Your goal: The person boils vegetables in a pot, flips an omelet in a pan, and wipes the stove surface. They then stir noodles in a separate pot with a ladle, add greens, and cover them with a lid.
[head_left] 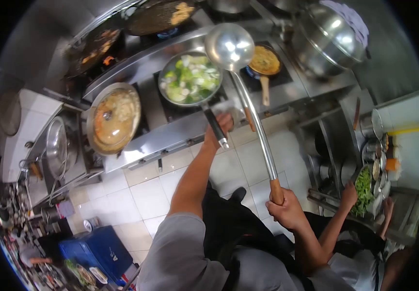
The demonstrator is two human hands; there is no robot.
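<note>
The black handle of a steel pan of green vegetables [190, 79] is gripped by the left hand [217, 130]; a long steel ladle with wooden grip [229, 47] is clasped by the right hand [287, 209].

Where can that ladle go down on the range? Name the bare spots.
Bare steel shows on the front ledge between the lidded pot and the left hand gripping the vegetable pan. A narrower strip lies between that pan and the small pan. The back burners and the right side by the big steel lid are crowded.
</note>
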